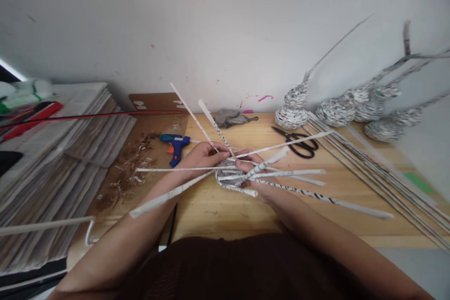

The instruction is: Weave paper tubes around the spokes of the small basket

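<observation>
A small woven paper disc (228, 174) sits between both hands just above the wooden table (246, 215), with several rolled newspaper tubes (291, 173) sticking out of it in all directions. My left hand (202, 155) grips the disc's left side, fingers curled over the tubes. Pinching the disc's right side from below and behind is my right hand (253, 178). One long tube (168, 195) runs out over my left forearm.
A blue glue gun (175, 146) lies left of the hands, black scissors (298, 144) to the right. Finished woven paper pieces (337, 110) line the back right beside loose long tubes (379, 168). Stacked newspapers (59, 164) fill the left. A grey rag (230, 117) lies by the wall.
</observation>
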The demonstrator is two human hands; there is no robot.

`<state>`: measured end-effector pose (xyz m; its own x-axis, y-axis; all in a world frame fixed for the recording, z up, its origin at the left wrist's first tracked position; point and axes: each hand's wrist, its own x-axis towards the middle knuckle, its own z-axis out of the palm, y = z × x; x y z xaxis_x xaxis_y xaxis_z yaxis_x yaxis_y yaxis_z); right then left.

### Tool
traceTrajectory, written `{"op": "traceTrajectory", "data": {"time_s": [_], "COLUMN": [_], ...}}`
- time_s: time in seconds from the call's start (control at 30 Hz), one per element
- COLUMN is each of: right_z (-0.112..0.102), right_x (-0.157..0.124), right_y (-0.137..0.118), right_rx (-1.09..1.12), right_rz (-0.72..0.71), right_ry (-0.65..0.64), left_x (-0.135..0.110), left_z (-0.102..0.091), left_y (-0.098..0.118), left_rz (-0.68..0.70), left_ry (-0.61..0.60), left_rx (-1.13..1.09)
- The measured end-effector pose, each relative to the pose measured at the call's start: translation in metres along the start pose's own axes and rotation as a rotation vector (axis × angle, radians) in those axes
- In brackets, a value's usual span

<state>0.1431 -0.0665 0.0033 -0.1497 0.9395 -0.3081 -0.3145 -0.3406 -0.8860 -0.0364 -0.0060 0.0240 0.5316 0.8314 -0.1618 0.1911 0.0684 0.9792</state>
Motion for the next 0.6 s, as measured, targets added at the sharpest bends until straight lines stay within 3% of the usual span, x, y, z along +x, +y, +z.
{"op": "traceTrajectory", "data": {"time_s": [0.23, 0.4, 0.6], "right_z": [-0.001, 0.0, -0.002], "right_x": [0.002, 0.0, 0.004], "right_y": [0.001, -0.004, 0.002], "right_rx": [0.039, 0.002, -0.007], "right_rz": [-0.008, 0.013, 0.028], "right_ry": [0.006, 0.031, 0.03], "left_x": [0.006, 0.01, 0.01], "left_z": [0.0, 0.003, 0.014], "left_y": [0.014, 0.008, 0.002], "left_rz": [-0.008, 0.013, -0.019], "left_ry": [-0.051, -0.101, 0.09], "left_rx": [0.096, -0.003, -0.029]}}
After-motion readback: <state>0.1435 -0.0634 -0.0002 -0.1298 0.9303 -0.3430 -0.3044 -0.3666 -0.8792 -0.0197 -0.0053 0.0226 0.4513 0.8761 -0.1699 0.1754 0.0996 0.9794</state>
